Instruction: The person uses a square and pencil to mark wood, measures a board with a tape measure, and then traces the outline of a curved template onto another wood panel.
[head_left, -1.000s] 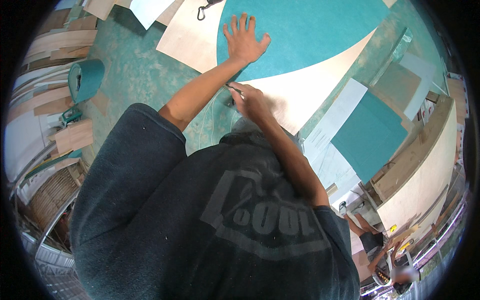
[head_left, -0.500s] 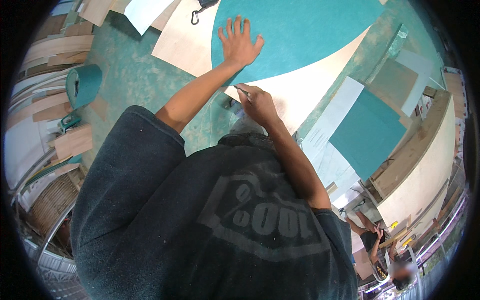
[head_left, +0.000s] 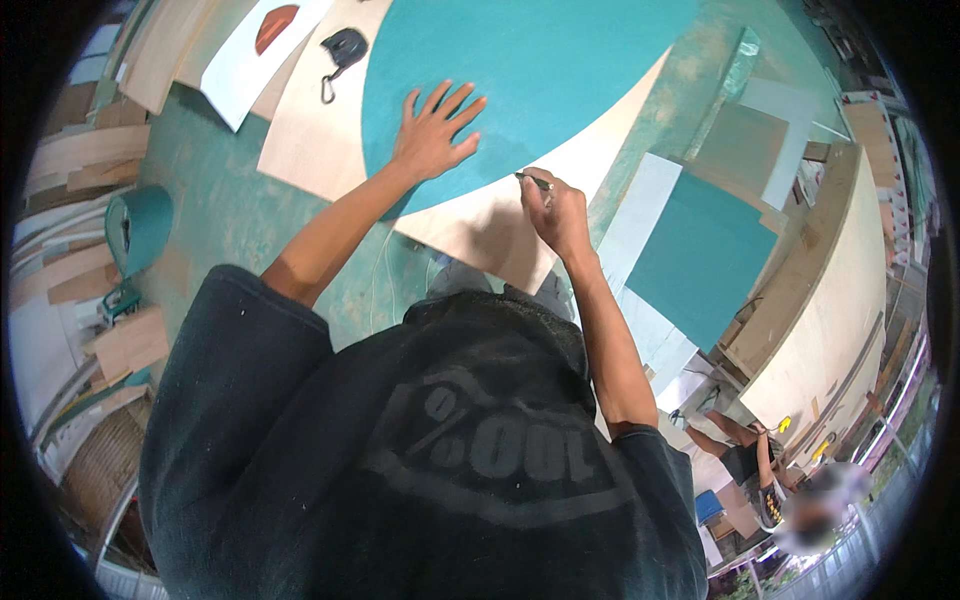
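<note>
My left hand (head_left: 433, 138) lies flat with fingers spread on a large teal sheet (head_left: 520, 70) that has a curved edge. Beneath it is a pale plywood board (head_left: 480, 225), showing along the curve and at the left. In my right hand (head_left: 556, 212) is a dark pen (head_left: 533, 181), pinched between thumb and fingers. Its tip is at the sheet's curved edge, over the bare plywood. Near the board's far left side rests a black tape measure (head_left: 345, 46) with a carabiner (head_left: 327, 90) attached.
A white panel (head_left: 250, 65) with a reddish-brown piece sits at the far left. Right of the board lie a teal rectangular sheet (head_left: 705, 255) and white strips. A teal roll (head_left: 140, 230) stands on the left floor. Another person (head_left: 750, 460) is at the lower right.
My right hand has moved right along the curved edge with the pen. My left hand stays spread on the teal sheet. The whole view has shifted, bringing the tape measure fully into sight.
</note>
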